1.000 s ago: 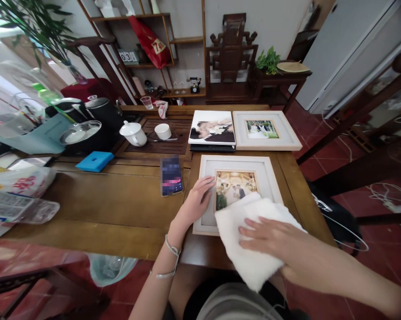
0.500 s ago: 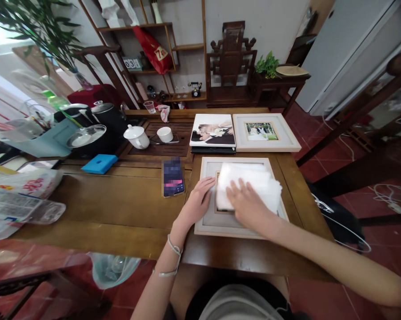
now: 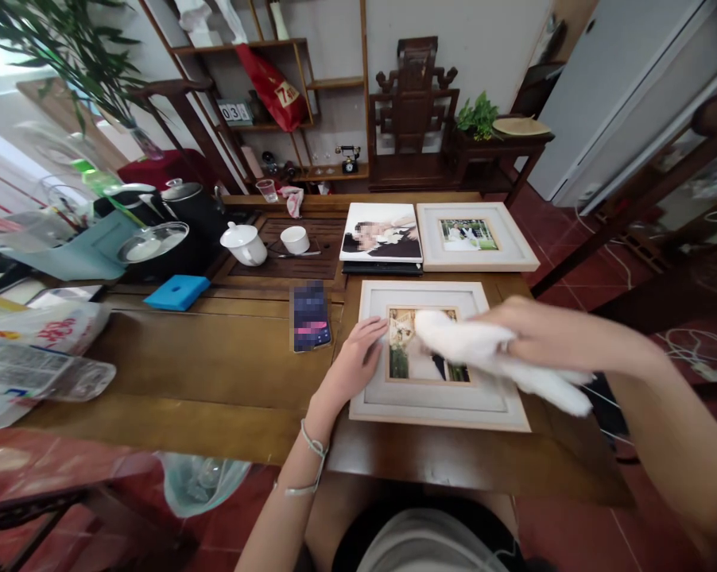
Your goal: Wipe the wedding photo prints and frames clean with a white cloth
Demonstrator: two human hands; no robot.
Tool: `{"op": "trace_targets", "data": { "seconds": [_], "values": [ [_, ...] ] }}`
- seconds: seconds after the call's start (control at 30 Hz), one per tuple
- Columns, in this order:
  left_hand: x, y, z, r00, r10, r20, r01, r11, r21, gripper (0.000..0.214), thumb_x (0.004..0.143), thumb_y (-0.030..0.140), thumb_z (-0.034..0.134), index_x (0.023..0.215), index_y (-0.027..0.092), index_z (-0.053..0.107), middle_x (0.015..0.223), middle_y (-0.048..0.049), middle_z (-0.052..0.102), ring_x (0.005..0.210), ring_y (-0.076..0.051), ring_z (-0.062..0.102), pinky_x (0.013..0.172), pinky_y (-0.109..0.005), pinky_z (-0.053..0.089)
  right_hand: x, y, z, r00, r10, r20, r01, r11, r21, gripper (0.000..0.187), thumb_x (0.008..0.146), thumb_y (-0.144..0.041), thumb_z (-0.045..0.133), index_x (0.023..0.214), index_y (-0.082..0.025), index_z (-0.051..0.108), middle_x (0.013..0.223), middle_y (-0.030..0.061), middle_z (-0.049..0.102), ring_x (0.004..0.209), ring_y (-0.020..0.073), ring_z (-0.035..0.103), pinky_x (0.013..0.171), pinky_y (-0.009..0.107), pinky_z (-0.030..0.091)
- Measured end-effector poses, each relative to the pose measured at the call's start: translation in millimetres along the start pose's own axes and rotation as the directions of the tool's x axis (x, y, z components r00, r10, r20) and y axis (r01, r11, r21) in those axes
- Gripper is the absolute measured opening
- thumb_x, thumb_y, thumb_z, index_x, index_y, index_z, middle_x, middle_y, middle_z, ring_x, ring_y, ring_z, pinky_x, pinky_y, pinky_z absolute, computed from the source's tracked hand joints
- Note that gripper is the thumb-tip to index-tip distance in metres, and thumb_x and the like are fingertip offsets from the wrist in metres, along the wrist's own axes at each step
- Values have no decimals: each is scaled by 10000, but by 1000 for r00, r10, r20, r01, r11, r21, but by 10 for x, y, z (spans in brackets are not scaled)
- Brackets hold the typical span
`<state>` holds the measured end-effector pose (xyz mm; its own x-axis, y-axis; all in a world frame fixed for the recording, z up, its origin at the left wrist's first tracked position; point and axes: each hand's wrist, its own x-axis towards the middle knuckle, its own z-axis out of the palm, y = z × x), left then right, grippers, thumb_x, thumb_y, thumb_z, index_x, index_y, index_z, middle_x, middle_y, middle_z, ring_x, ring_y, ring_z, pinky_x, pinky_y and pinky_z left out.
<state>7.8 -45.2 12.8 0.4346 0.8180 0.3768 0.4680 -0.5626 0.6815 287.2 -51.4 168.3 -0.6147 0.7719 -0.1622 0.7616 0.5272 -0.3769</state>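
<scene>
One white cloth (image 3: 451,340) bunched in the right grip (image 3: 537,334), partly over a picture frame (image 3: 433,407), left grip (image 3: 356,359) flat on the frame

I count one left hand (image 3: 358,357) and one right hand (image 3: 537,330), so two hands. There is one white cloth (image 3: 471,340). On the table (image 3: 215,349) I see one near frame (image 3: 430,403), toward the near edge, and one far frame (image 3: 470,236), at the far right corner: two in total. Toward the far edge stands one lidded cup (image 3: 243,244) and one small cup (image 3: 295,240), so two white ones, and one clear cup (image 3: 267,190) right by this edge. Further, I find one phone (image 3: 311,318) and one blue box (image 3: 177,293).
</scene>
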Motion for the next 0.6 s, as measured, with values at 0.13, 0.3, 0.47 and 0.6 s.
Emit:
{"op": "trace_targets", "data": {
  "seconds": [0.13, 0.3, 0.47, 0.6],
  "values": [
    [-5, -27, 2, 1000, 8, -1, -8, 1000, -2, 370, 944, 132, 477, 1293, 183, 589, 1349, -117, 594, 1329, -257, 464, 1109, -544, 402, 484, 82, -47, 932, 47, -359, -74, 995, -60, 545, 718, 0, 389, 1171, -144, 656, 1121, 74, 716, 982, 257, 662, 861, 407, 519],
    [6, -23, -4, 1000, 18, -10, -18, 1000, -11, 358, 939, 132, 482, 1272, 175, 605, 1331, -127, 602, 1320, -267, 472, 1105, -552, 399, 1121, -21, 538, 919, -195, -342, 81, 944, -321, 691, 724, 40, 427, 1401, -87, 464, 1434, 147, 514, 1357, 283, 420, 1110, 487, 344],
    [22, 12, -15, 1000, 0, -8, 0, 1000, -1, 351, 933, 135, 491, 1257, 181, 618, 1293, -129, 618, 1279, -267, 502, 1089, -534, 420, 1320, -4, 857, 937, -269, -223, 169, 908, -384, 550, 780, 5, 460, 1323, -57, 526, 1397, 172, 543, 1386, 277, 376, 1144, 463, 292],
    [22, 6, -9, 999, 35, -19, -35, 999, -16, 357, 935, 121, 480, 1252, 207, 619, 1273, -108, 634, 1287, -254, 496, 1087, -527, 427, 1144, 129, 834, 951, -230, -205, 134, 908, -396, 591, 734, 43, 473, 1304, -89, 549, 1404, 169, 538, 1405, 278, 344, 1146, 496, 274]
  ]
}}
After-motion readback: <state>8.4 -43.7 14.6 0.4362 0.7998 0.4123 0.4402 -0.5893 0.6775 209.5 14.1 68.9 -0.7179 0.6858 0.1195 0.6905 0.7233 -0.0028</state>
